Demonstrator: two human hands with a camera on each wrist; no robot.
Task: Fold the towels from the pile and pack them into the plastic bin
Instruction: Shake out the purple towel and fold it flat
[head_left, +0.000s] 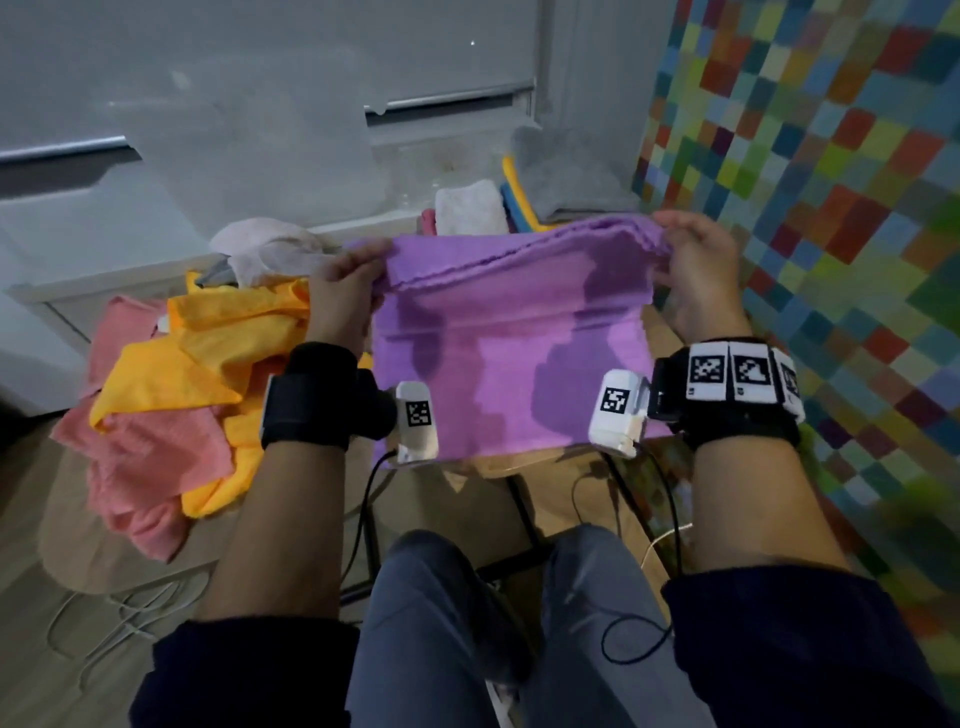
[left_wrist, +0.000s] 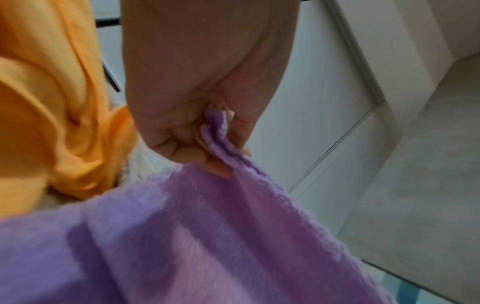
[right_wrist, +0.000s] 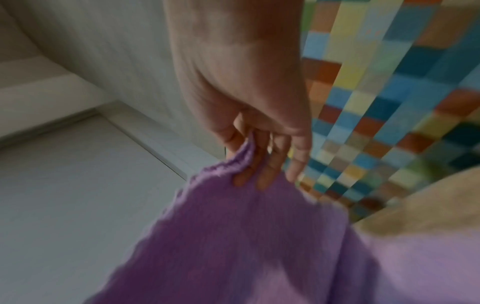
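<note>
Checkered rug of many colours along the right side of the head frame; pale cabinet front with a long metal handle across the upper left.

Purple towel in the centre of the frame, doubled over, far edge lifted with several layers showing along it, near part lying flat over a light wooden surface.

Pile of unfolded towels at centre left, just beside the purple one: orange towel on top, pink towel beneath and in front, a pale crumpled towel at the back.

Clear plastic bin at upper centre, behind the purple towel: a white folded towel, a pink edge beside it on its left, and yellow and blue towels standing on edge to the right. Bin walls hard to make out.

Left hand at the left end of the lifted edge, thumb and curled fingers pinching the doubled hem. Right hand at the right end, thumb and fingers pinching the edge, fingertips lying along the cloth.

Black wrist straps with white camera blocks bearing black-and-white square code markers; no readable words on them.
</note>
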